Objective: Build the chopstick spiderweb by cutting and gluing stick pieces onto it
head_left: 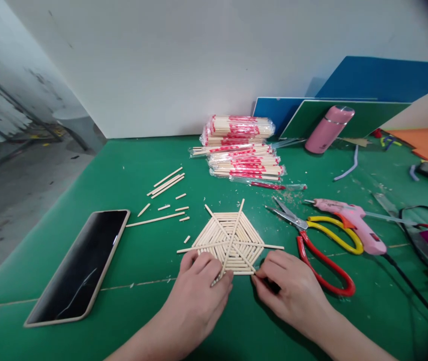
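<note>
A flat hexagonal web of wooden chopsticks [232, 235] lies on the green table, with crossing spokes poking out past its rim. My left hand [201, 281] is closed over its near-left edge, the fingers by a spoke end. At the near-right corner, my right hand [287, 283] pinches the end of the chopstick [242, 273] along the near edge. The fingertips partly hide both near corners. To the right, scissors [304, 225] with one yellow and one red handle lie with blades apart, beside a pink glue gun [353, 215].
Loose chopsticks [167, 185] and short cut pieces [163, 207] lie left of the web. A phone [80, 265] rests at the left. Wrapped chopstick packs [240, 150], a pink bottle [329, 130] and blue and green boards [368, 113] stand behind. The glue gun's cord [413, 286] runs right.
</note>
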`<state>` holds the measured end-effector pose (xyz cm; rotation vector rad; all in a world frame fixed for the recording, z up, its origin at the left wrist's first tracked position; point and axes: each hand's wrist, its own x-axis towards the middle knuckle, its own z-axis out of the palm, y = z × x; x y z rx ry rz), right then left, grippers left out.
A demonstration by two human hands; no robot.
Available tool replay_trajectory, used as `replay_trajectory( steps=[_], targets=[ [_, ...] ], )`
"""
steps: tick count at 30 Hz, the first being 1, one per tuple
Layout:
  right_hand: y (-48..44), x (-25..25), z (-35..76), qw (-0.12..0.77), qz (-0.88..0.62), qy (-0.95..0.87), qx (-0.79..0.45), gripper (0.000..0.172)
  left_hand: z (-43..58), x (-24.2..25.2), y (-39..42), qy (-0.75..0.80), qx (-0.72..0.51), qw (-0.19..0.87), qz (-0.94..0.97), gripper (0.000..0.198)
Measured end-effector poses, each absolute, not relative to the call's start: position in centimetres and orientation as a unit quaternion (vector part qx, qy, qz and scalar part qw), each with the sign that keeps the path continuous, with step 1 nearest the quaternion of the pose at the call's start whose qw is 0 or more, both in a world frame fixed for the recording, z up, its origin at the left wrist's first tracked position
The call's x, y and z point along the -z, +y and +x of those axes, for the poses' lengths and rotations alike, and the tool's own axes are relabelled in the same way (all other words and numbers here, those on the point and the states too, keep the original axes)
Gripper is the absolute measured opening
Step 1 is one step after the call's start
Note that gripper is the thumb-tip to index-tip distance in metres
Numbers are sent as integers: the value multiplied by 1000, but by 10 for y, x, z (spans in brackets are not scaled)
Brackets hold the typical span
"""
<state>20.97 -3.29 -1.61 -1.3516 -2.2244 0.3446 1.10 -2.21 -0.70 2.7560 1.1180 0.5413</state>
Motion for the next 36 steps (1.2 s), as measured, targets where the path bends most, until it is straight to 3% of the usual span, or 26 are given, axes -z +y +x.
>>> replay_trajectory(
  steps=[36],
  targets=[
    [-33, 17, 210, 252, -497, -822, -120, 17, 11, 6, -23, 371, -167, 28, 913, 20]
  ],
)
